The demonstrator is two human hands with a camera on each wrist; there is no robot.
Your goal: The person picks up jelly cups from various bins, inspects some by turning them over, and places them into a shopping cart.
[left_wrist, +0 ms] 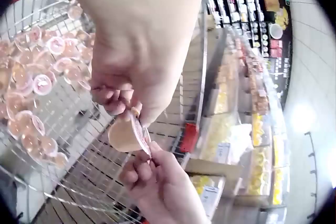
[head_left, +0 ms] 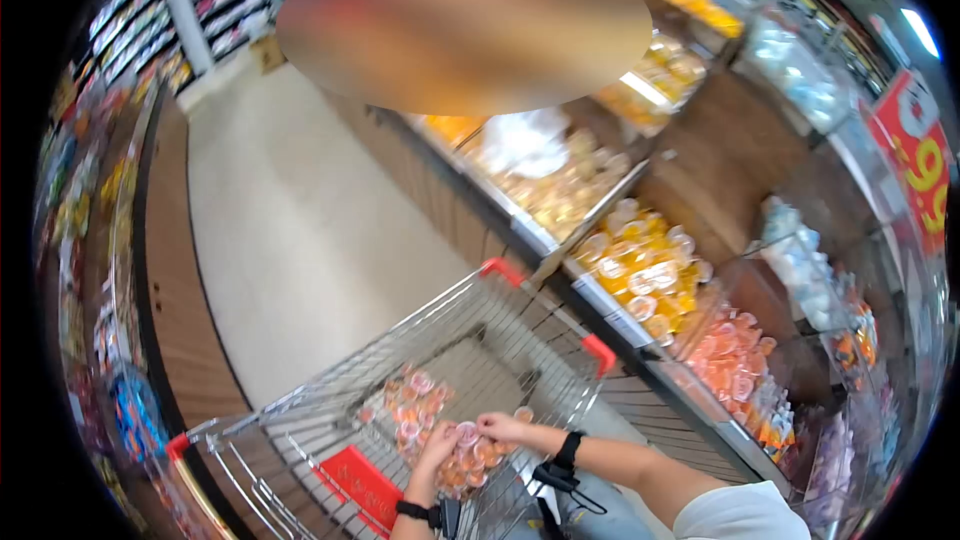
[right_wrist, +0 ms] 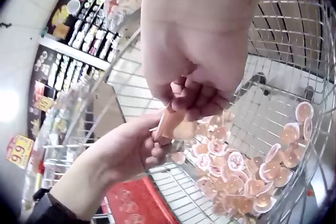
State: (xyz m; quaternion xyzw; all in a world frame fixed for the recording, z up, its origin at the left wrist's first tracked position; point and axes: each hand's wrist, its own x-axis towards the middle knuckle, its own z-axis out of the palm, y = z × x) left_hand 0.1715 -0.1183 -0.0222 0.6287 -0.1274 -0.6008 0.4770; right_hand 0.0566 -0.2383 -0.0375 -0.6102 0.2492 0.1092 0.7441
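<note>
Over the shopping cart [head_left: 395, 340], both hands are at one small jelly cup [left_wrist: 123, 136] with a pale peach body and a printed pink-white lid. The left hand [head_left: 437, 448] grips the cup by its side, its fingers curled at the rim in the left wrist view. Opposite it, the right hand [head_left: 500, 427] pinches the lid's edge between thumb and curled fingers. In the right wrist view the right hand's fingers partly hide the cup. Below the hands, many similar jelly cups [right_wrist: 231, 182] lie loose in the wire cart.
A red panel [head_left: 360, 488] is fixed to the cart near its handle side. Bins along the right hold yellow jelly cups [head_left: 645, 270] and pink ones [head_left: 730, 355]. A pale aisle floor [head_left: 290, 210] runs ahead, with stocked shelves [head_left: 110, 210] on the left.
</note>
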